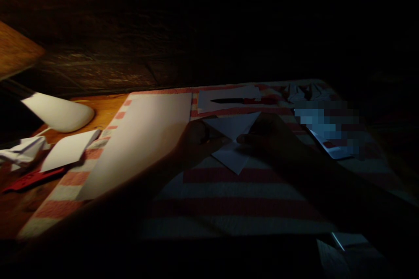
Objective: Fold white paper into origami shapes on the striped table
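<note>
Between my two hands is a folded sheet of white paper (234, 125), with a pointed lower corner (237, 165) and triangular flaps. My left hand (199, 137) grips its left side, the fingers in deep shadow. From the right, my right hand (265, 133) pinches the paper near its centre with thumb and fingertips. The paper is just over the red-and-white striped cloth (235, 205). Left of my hands lies a large white sheet (140, 135). Behind them, a knife (242, 101) with a dark blade rests on a smaller white sheet (209, 95).
A lit white lamp (60, 111) stands at the left. Near it are folded white paper (24, 150), a curved white sheet (70, 150) and a red-handled tool (34, 178). Folded paper shapes (304, 92) sit at the back right, beside a bright-screened device (327, 133), partly blurred out.
</note>
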{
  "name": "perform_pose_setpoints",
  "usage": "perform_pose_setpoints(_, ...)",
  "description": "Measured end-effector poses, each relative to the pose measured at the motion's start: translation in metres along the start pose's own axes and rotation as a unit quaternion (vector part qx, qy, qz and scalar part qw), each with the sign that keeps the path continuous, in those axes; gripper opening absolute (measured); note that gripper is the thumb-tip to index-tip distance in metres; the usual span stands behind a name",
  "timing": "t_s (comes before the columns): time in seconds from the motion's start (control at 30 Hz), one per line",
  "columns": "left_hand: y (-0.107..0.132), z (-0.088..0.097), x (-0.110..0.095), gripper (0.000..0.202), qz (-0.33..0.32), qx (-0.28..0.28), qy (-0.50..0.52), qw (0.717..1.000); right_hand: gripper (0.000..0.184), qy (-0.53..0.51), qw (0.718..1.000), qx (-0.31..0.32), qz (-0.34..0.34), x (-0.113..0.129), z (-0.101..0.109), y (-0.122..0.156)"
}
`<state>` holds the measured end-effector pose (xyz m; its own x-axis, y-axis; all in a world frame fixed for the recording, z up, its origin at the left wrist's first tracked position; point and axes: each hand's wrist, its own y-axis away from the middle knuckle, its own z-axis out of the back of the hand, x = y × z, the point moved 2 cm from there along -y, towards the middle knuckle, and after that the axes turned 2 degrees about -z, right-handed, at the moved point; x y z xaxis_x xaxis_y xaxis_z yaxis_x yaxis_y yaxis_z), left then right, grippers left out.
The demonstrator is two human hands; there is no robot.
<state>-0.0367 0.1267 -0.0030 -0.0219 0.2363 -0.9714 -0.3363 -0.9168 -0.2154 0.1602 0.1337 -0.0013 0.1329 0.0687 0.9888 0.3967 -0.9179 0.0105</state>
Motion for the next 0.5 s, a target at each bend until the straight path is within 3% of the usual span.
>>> perform_pose_setpoints(0.27,-0.0006,-0.0016,0.0001,0.022,-0.003,-0.004,-0.001,1.0,0.016,-0.005,1.0,0.014,0.014,-0.0018,-0.0003,0.0006)
perform_pose_setpoints(0.5,-0.0004,-0.002,-0.0048,0.014,-0.021,0.0,-0.023,1.0,0.013,0.001,1.0,0.018,0.014,0.0014,-0.0016,0.0017)
